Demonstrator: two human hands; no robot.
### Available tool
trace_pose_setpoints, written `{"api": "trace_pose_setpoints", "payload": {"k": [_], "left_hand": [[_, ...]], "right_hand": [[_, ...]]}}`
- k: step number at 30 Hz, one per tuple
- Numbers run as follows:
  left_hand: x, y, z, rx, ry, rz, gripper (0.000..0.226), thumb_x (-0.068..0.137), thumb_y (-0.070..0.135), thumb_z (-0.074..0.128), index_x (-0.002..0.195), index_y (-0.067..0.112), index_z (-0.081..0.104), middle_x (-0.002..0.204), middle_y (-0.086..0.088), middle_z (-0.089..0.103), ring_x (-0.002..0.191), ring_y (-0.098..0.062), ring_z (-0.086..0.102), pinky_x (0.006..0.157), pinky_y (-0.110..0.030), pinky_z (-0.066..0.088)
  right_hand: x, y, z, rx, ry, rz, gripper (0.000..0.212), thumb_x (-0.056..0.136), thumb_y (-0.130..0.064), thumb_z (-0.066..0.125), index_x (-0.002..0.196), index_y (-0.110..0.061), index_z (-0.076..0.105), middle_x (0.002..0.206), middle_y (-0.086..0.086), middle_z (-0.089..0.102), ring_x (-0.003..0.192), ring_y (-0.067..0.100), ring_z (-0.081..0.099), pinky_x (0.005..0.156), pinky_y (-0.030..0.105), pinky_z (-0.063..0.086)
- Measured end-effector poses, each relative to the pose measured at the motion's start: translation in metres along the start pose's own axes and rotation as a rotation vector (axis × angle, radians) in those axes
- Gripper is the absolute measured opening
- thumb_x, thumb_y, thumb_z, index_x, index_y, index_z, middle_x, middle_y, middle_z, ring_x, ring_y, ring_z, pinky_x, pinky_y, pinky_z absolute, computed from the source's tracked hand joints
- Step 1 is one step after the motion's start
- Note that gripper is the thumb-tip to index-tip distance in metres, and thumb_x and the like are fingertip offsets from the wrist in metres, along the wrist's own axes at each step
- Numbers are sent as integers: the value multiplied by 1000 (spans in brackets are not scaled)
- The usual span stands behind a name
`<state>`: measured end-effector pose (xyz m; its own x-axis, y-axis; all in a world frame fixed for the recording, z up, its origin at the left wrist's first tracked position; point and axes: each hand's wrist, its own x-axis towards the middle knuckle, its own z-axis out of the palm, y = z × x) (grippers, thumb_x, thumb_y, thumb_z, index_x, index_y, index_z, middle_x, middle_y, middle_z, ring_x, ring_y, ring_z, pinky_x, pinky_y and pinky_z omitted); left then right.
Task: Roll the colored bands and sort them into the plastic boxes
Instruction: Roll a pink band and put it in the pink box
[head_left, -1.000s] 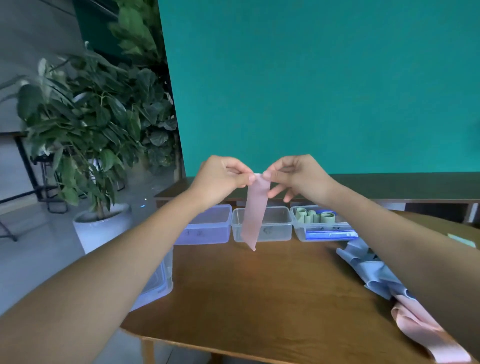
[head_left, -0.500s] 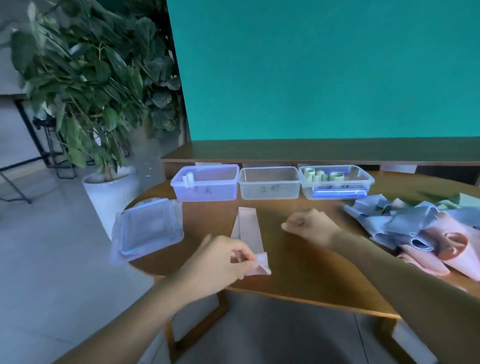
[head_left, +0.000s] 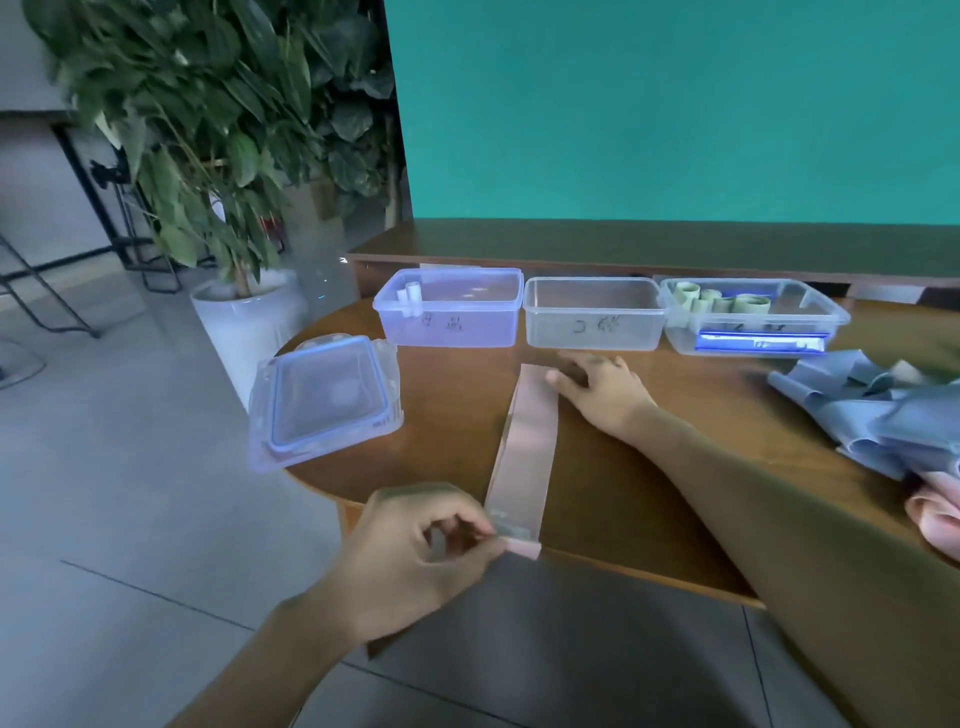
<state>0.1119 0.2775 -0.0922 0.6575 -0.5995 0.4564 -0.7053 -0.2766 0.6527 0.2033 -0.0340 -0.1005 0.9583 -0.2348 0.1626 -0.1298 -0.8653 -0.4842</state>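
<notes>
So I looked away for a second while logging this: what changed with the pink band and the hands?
The pink band, held up in the air by both hands a second ago, now lies flat along the table. The left hand pinches its near end at the table edge; the right hand presses its far end. The three boxes and the lid stayed put.

Pink band (head_left: 525, 447) flat on table (head_left: 623, 493), left hand (head_left: 415, 551) pinching near end, right hand (head_left: 602, 389) on far end.

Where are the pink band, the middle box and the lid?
pink band (head_left: 527, 447), head view, middle of the flat strip
middle box (head_left: 595, 325), head view, front wall
lid (head_left: 327, 397), head view, centre of its top
</notes>
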Motion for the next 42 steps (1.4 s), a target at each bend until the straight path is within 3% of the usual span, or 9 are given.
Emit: {"api": "trace_pose_setpoints", "payload": {"k": [4, 8, 10, 12, 18, 27, 31, 35, 42], "left_hand": [[-6, -12, -1, -38, -30, 1, 12, 80, 22, 84, 80, 26, 73, 77, 11, 68, 62, -13, 63, 56, -14, 41], [-7, -18, 0, -73, -14, -50, 12, 80, 22, 84, 82, 28, 74, 73, 15, 66, 62, -12, 61, 54, -16, 42], [-6, -19, 2, -88, 17, -91, 13, 79, 22, 85, 82, 29, 75, 69, 16, 64, 59, -8, 57, 53, -17, 41], [-4, -18, 3, -121, 30, -131, 12, 79, 24, 84, 81, 31, 75, 67, 17, 63, 57, -5, 53, 54, -16, 40], [12, -6, 15, -194, 79, -109, 8, 81, 24, 84, 82, 28, 76, 65, 14, 65, 56, -3, 52, 53, -22, 42], [70, 31, 49, -228, 16, -67, 13, 83, 30, 83, 80, 19, 77, 74, 8, 71, 65, -8, 63, 67, -25, 53], [84, 38, 58, -90, -58, 89, 6, 87, 27, 78, 89, 21, 78, 80, 15, 71, 73, -6, 66, 68, -14, 49], [87, 36, 65, -89, -107, 78, 6, 86, 28, 79, 89, 23, 79, 81, 15, 71, 76, -7, 66, 69, -14, 48], [84, 28, 68, -2, -321, 51, 10, 88, 36, 75, 93, 27, 78, 88, 15, 71, 82, -4, 65, 70, -12, 49]], "right_hand": [[21, -6, 5, -16, 13, 4, 48, 100, -60, 42, 137, -34, 57, 139, -1, 56, 136, 27, 39, 112, 46, 31], [34, -8, 9, 121, 39, -13, 12, 96, -45, 59, 97, -40, 70, 112, -9, 69, 115, 21, 55, 106, 46, 42], [37, -7, 10, 257, 68, -26, 8, 92, -32, 69, 87, -38, 69, 101, -11, 71, 104, 16, 63, 95, 36, 50], [37, -7, 8, 394, 95, -34, 5, 92, -22, 73, 90, -27, 72, 97, -8, 72, 99, 14, 66, 84, 20, 49], [38, -1, 1, 620, 207, -22, 7, 89, -22, 78, 92, -16, 75, 95, -6, 74, 89, 5, 69, 80, 14, 50], [55, 8, -26, 569, 343, -29, 8, 86, -19, 80, 90, -18, 73, 90, -2, 74, 86, 12, 69, 79, 19, 51], [59, 20, -35, 555, 372, -43, 7, 87, -15, 78, 88, -19, 72, 88, -6, 73, 87, 11, 70, 83, 22, 55], [62, 29, -36, 545, 373, -40, 12, 86, -16, 80, 84, -24, 71, 87, -8, 73, 87, 10, 70, 87, 25, 55], [56, 37, -22, 410, 301, -1, 9, 91, -22, 74, 99, -18, 77, 99, -3, 73, 95, 13, 66, 92, 24, 50]]}}
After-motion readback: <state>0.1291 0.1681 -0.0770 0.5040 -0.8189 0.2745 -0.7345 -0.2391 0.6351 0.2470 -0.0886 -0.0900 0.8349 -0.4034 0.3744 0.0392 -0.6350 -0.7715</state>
